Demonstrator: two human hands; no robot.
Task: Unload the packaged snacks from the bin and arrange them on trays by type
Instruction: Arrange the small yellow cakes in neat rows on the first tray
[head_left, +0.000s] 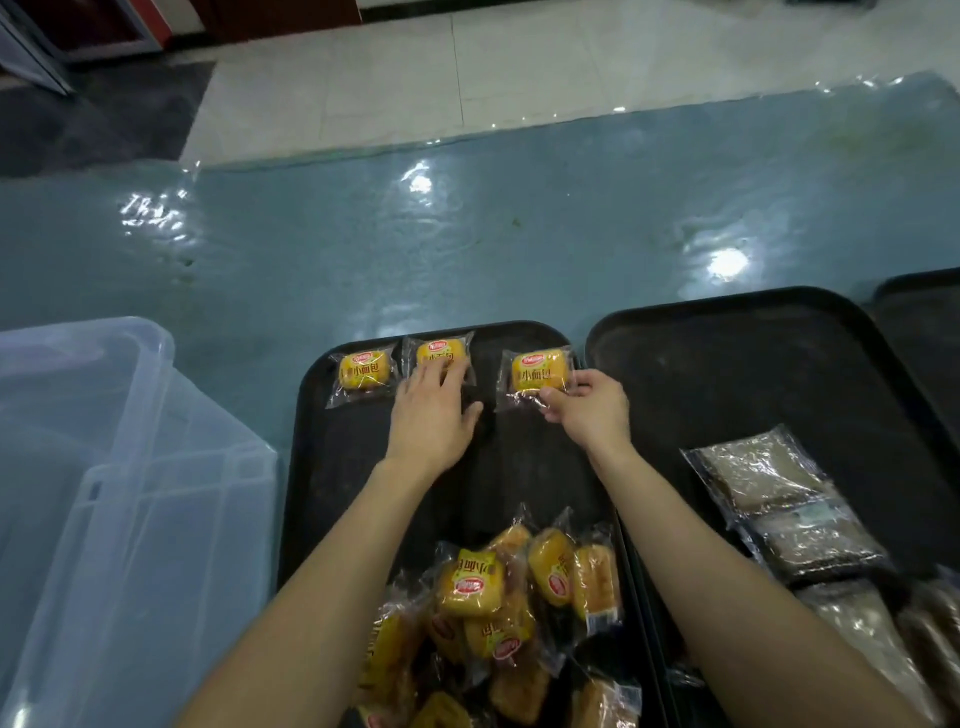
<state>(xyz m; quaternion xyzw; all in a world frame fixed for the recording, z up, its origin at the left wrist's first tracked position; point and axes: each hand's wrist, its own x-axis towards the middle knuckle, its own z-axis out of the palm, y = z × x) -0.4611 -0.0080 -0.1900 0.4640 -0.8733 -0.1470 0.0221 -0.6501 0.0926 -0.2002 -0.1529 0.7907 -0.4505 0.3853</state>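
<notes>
Three yellow bread packets lie in a row along the far edge of the left black tray (332, 467). My left hand (431, 410) rests flat on the middle packet (439, 353), fingers spread. The right packet (535, 374) is pinched at its near corner by my right hand (587, 405). Untouched at the far left lies the third packet (363, 371). A heap of several yellow bread packets (498, 613) fills the near end of the same tray. Brown clear-wrapped snack packs (779, 509) lie on the middle black tray (727, 353).
A clear plastic bin (104, 467) stands at the left, and I see nothing inside it. A third black tray (924, 322) shows at the right edge. All rest on a blue-green glossy table cover (467, 234), with tiled floor beyond.
</notes>
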